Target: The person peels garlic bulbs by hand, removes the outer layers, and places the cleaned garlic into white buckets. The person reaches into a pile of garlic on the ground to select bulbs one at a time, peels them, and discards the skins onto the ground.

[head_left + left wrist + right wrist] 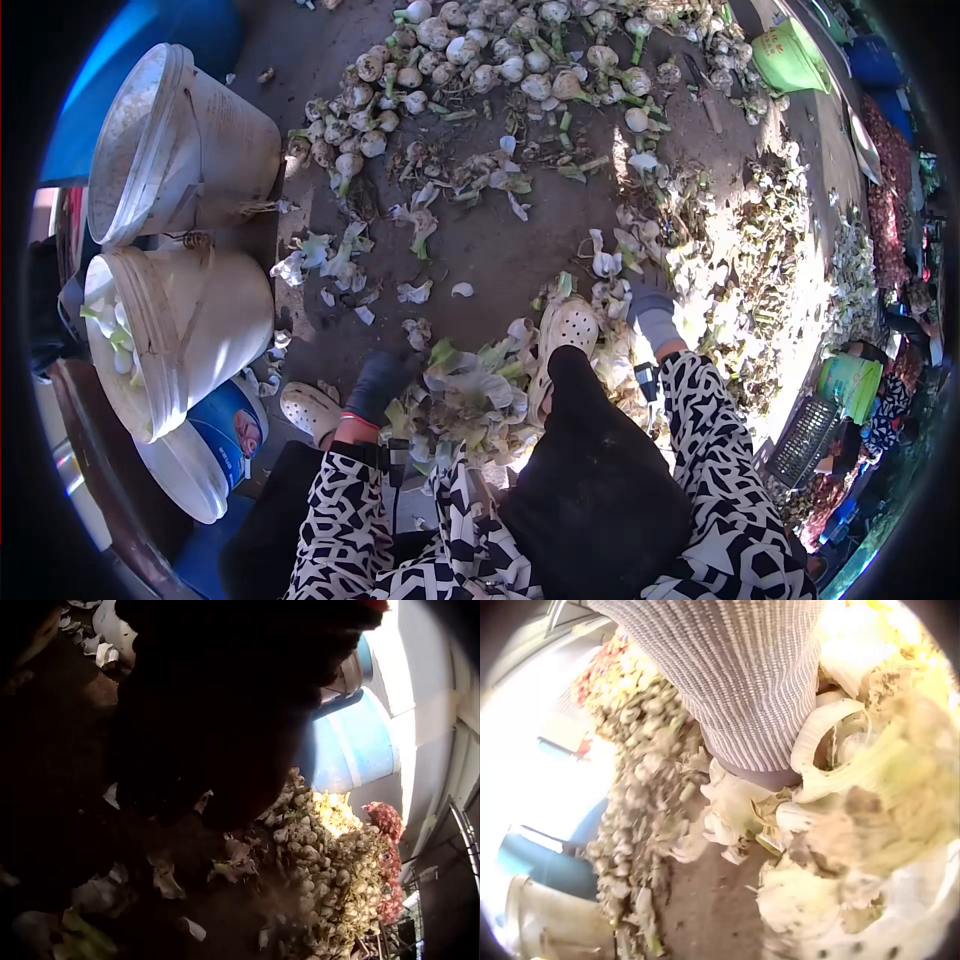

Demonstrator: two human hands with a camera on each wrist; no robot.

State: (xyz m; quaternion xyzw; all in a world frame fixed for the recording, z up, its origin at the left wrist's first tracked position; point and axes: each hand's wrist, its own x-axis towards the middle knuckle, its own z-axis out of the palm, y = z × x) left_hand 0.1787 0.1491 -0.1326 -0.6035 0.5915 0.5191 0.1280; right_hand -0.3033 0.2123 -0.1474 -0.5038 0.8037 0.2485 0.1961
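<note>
My left hand (382, 385), in a dark glove, is low over the ground beside a heap of garlic leaves and skins (470, 385). In the left wrist view this hand (217, 712) is a black silhouette, its fingers lost in shadow. My right hand (652, 312), in a grey knitted glove, reaches down among loose garlic skins (605, 262) beyond the right shoe. The right wrist view shows the ribbed glove (742, 690) reaching into pale skins (735, 806), which hide the fingertips. I cannot tell whether either hand grips any skins.
Garlic bulbs (480, 60) lie piled ahead. Two whitish buckets (225, 140) stand at left, the nearer holding pale stems (118, 335). Light clogs (572, 325) are on the feet. A green container (790, 55) is at far right, with a dark crate (805, 440) nearer.
</note>
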